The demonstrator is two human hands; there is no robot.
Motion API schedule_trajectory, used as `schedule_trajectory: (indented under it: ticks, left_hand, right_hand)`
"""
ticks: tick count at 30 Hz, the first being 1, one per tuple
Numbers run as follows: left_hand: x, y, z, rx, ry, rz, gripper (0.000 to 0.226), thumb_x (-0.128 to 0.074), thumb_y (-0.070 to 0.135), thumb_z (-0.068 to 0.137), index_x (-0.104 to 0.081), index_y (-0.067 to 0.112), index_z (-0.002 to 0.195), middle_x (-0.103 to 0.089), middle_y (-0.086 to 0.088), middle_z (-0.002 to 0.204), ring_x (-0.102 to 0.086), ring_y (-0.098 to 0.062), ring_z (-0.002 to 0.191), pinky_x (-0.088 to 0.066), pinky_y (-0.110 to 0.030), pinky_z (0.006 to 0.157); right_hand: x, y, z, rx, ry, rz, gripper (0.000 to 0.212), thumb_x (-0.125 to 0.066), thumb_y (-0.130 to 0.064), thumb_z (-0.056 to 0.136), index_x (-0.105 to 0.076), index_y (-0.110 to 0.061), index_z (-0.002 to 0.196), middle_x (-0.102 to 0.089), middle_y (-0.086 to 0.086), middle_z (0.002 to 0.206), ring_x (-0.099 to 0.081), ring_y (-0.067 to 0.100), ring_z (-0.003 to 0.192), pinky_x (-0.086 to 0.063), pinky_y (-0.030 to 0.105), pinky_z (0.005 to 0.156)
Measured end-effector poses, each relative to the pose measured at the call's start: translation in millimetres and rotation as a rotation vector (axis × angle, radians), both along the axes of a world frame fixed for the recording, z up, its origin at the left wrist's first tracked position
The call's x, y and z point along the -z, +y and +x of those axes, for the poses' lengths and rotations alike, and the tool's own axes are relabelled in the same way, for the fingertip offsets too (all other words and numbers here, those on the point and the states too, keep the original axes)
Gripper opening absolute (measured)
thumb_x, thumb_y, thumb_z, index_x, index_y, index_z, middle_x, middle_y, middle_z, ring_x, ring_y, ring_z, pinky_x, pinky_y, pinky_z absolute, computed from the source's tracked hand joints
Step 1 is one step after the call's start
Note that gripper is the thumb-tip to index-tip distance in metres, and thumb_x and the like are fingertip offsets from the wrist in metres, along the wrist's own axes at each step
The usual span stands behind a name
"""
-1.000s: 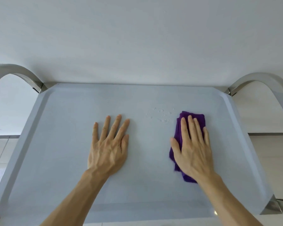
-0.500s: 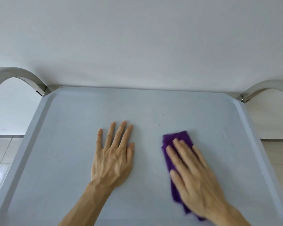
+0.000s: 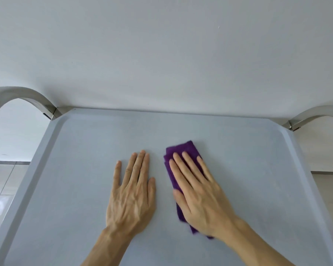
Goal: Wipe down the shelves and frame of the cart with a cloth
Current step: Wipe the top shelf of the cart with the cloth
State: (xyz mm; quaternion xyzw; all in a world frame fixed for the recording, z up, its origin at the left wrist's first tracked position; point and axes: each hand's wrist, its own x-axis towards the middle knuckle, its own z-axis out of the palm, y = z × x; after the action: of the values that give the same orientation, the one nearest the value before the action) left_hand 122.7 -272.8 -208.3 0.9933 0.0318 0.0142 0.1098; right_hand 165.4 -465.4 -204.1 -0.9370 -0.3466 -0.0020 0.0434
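Observation:
The cart's pale grey top shelf [image 3: 81,150] fills the lower part of the view, with a raised rim on all sides. A folded purple cloth [image 3: 183,152] lies flat near the middle of the shelf. My right hand [image 3: 198,194] presses down on the cloth with straight fingers, covering most of it. My left hand [image 3: 132,194] lies flat on the bare shelf just left of the cloth, fingers straight and pointing away from me. Curved metal frame handles rise at the far left corner [image 3: 27,96] and the far right corner [image 3: 315,114].
A white wall [image 3: 161,54] stands right behind the cart's far edge. Tiled floor [image 3: 2,189] shows past the left rim and a strip of floor past the right rim.
My right hand has slid the cloth leftward across the shelf, over the spot where small droplets lay, and now sits close beside my left hand. The left hand stayed in place.

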Motion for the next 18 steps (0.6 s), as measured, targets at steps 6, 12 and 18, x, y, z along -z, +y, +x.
schedule_trajectory:
  ticks: [6,12,18]
  left_hand:
    - [2.2,-2.0,2.1,-0.001,-0.016,-0.003,0.059,-0.029,0.033,0.099,-0.030,0.008,0.153,-0.027,-0.003,0.161,-0.020,-0.019,0.149,-0.012,-0.049,0.121]
    - [0.8,-1.8,2.4,-0.009,-0.001,0.005,0.061,-0.030,0.036,0.098,-0.030,0.010,0.153,-0.027,-0.002,0.161,-0.019,-0.018,0.150,-0.014,-0.051,0.121]
    - [-1.1,-1.3,1.8,-0.010,0.004,0.006,0.061,-0.030,0.036,0.097,-0.031,0.010,0.153,-0.028,-0.002,0.160,-0.020,-0.018,0.149,-0.012,-0.050,0.121]
  right_hand:
    - [-6.2,-77.3,36.5,0.239,0.034,0.024,0.068,-0.031,-0.043,0.099,-0.022,-0.004,0.155,-0.021,0.012,0.163,-0.020,0.025,0.151,-0.023,0.049,0.120]
    - [-4.5,-19.9,119.7,0.599,0.016,-0.024,0.069,-0.034,-0.039,0.100,-0.016,-0.003,0.156,-0.014,0.015,0.164,-0.010,0.029,0.153,-0.008,0.049,0.123]
    - [-4.9,14.1,64.2,0.130,-0.061,-0.006,0.063,-0.037,-0.036,0.098,-0.030,-0.006,0.153,-0.027,0.009,0.161,-0.019,0.027,0.151,-0.018,0.051,0.121]
